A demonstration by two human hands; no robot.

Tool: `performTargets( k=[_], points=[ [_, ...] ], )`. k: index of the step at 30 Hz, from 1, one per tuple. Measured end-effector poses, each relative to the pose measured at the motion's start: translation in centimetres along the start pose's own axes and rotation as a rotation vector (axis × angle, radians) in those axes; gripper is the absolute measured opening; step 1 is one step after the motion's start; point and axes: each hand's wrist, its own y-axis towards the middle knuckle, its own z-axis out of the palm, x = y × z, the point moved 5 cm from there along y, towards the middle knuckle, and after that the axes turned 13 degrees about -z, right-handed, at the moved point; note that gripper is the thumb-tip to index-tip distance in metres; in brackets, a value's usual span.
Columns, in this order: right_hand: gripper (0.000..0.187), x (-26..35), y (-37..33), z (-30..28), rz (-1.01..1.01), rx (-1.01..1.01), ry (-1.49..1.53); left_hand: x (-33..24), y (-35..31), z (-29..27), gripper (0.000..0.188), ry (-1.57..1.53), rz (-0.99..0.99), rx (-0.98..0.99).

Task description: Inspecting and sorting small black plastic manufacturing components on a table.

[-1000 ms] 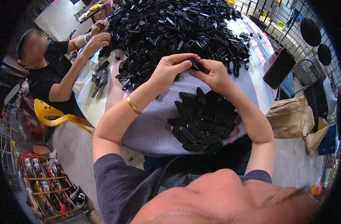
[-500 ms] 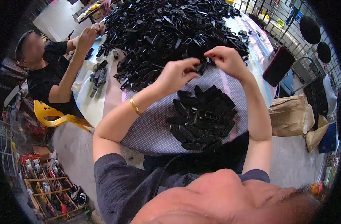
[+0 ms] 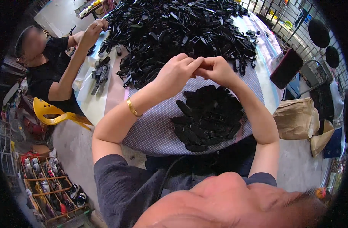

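Note:
My left hand (image 3: 177, 74) and my right hand (image 3: 217, 70) meet above the table, just at the near edge of a big heap of small black plastic parts (image 3: 162, 34). The fingers of both are pinched together at one spot. Whatever lies between them is mostly hidden; only a dark bit shows under the fingertips. Closer to me, below my hands, lies a smaller pile of long oval black pieces (image 3: 208, 121) on the dotted grey cloth (image 3: 151, 133). A gold bracelet (image 3: 133, 108) circles my left wrist.
Across the table's left side a person (image 3: 44, 68) in black works with raised hands beside a small dark bundle (image 3: 101, 76). A yellow chair (image 3: 48, 112) stands there. At right are a phone (image 3: 287, 68) held upright and a brown paper bag (image 3: 295, 117). A shoe rack (image 3: 52, 190) sits lower left.
My hands were apart over the heap's near edge with fingers spread; now they have come together and their fingertips meet. The other person's hands have shifted slightly.

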Motion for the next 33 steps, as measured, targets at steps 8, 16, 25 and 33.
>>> performTargets(
  k=[8, 16, 25, 33],
  points=[
    [0.031, 0.7, 1.4, 0.4, -0.526, 0.069, -1.007, 4.5, 0.1, 2.0, 0.029, -0.601, -0.639, 0.230],
    [0.026, 1.0, 0.7, -0.5, -0.498, 0.049, -1.035, 5.0, -0.7, 3.5, 0.032, -1.444, -1.005, 0.254],
    [0.033, 0.2, -0.4, -0.9, -0.089, -0.244, -0.158, 4.4, -0.2, 3.0, 0.031, -1.250, -0.832, 0.137],
    [0.030, 0.7, -0.8, -0.6, -0.037, -0.334, -0.041, 3.9, 0.0, 2.6, 0.032, -1.097, -0.710, 0.103]
  ],
)
